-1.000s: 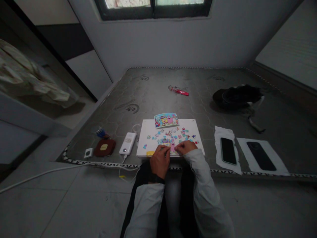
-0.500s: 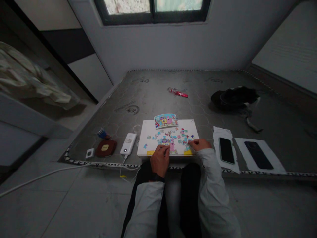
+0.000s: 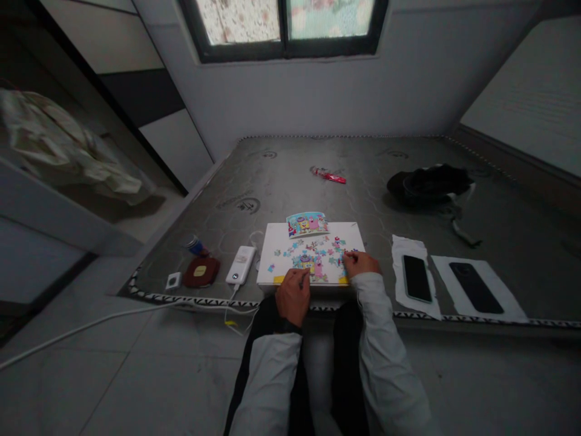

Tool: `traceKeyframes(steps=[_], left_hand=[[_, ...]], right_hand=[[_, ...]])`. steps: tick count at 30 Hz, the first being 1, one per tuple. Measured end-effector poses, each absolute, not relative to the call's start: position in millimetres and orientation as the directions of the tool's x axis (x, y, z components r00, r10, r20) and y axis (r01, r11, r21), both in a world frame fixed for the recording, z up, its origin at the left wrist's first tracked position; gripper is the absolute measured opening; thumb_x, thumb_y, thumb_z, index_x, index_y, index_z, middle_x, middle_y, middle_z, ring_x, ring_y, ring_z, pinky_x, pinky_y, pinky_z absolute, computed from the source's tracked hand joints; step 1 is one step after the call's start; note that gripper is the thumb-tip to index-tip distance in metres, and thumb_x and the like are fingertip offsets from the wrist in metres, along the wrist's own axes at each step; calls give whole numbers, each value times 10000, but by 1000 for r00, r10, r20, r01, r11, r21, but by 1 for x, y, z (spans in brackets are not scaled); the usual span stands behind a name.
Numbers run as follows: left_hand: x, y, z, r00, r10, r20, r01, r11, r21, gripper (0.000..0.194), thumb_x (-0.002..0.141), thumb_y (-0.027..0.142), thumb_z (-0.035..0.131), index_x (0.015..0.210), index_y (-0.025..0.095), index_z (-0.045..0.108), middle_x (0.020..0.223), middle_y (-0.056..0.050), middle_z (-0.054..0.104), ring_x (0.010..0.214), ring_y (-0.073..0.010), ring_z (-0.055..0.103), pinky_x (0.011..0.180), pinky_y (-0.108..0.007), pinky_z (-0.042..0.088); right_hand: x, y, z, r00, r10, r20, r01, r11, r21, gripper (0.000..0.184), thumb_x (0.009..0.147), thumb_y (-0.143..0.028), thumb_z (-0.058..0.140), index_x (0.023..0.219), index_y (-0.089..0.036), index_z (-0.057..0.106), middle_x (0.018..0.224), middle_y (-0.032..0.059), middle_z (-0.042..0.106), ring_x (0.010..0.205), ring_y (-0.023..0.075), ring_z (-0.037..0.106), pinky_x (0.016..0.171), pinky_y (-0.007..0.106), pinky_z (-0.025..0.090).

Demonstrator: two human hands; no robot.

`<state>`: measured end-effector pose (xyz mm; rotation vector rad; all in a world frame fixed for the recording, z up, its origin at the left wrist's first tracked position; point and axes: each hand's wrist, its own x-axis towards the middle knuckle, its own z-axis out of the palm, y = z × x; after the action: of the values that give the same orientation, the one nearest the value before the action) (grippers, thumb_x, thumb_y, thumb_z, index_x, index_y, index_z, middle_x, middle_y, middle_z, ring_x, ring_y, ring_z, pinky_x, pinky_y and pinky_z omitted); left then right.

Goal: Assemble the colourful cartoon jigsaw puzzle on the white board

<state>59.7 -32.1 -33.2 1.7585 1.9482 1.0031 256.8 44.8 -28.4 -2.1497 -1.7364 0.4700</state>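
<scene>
Where the left hand (image 3: 293, 297) is: near edge of the flat white rectangular box (image 3: 272, 237), by the partly joined colourful cartoon puzzle (image 3: 318, 267); fingers curled (whether they grip, one cannot tell).
Where the right hand (image 3: 364, 264) is: box's right side, at small blue-pink loose pieces (image 3: 336, 243); fingertips close together, grip also unclear.
Colourful rectangular picture card (image 3: 307, 224): at far edge.

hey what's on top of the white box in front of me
On the white box: loose jigsaw pieces, a partly joined section and a picture card near the far edge. Anything directly beneath the left hand or right hand is hidden.
</scene>
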Motion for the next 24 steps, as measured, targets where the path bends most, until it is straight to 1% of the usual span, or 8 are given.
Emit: traceKeyframes(steps=[2,6,10,15,19,21,24], left_hand=[[61,-31,-33,-184,960,213,726,-13,687,233,941,274,520,1065,265,717,1057,-22,689,950,-146,650,850,-252,486],[64,-27,-33,-184,961,208,716,-14,698,229,936,277,531,1070,269,716,1055,-20,690,949,-145,651,852,-251,489],[66,-23,-32,-183,961,206,711,-15,703,225,934,269,534,1065,270,717,1062,-23,688,956,-148,647,865,-255,491],[67,-20,-31,-179,961,212,708,-24,706,232,937,266,526,1070,277,716,1062,-21,687,958,-148,648,855,-255,490],[67,-19,-31,-188,959,210,703,-18,711,222,928,262,541,1059,281,719,1051,-12,690,941,-146,649,854,-252,487],[67,-19,-32,-184,958,217,700,-27,713,218,927,260,543,1056,280,718,1046,-9,690,936,-143,649,852,-251,487],[66,-19,-32,-180,958,222,698,-35,715,219,928,255,539,1056,278,716,1050,-8,688,930,-138,649,819,-244,491]], right_hand=[[244,47,-27,163,987,-6,886,-148,-440,289,871,-393,566,1041,-238,740,967,63,712,917,196,632,796,293,430],[223,52,-26,201,979,38,889,-166,-428,309,875,-451,581,1061,-237,703,1010,61,689,984,216,608,868,357,395],[219,58,-28,239,971,5,877,-214,-431,336,868,-446,591,1096,-213,671,1022,71,689,989,223,605,875,378,378],[221,64,-27,224,975,-12,895,-210,-393,244,879,-411,575,997,-240,703,968,51,712,946,211,615,860,366,368],[219,64,-24,222,975,2,908,-206,-365,250,867,-417,590,995,-239,709,950,52,712,930,217,620,853,371,362],[218,64,-23,215,977,-7,908,-202,-366,257,859,-422,601,1001,-239,712,948,50,710,924,217,620,850,373,362],[219,62,-20,213,977,-7,905,-200,-376,220,846,-401,621,977,-258,726,935,38,712,917,207,619,840,357,363]])
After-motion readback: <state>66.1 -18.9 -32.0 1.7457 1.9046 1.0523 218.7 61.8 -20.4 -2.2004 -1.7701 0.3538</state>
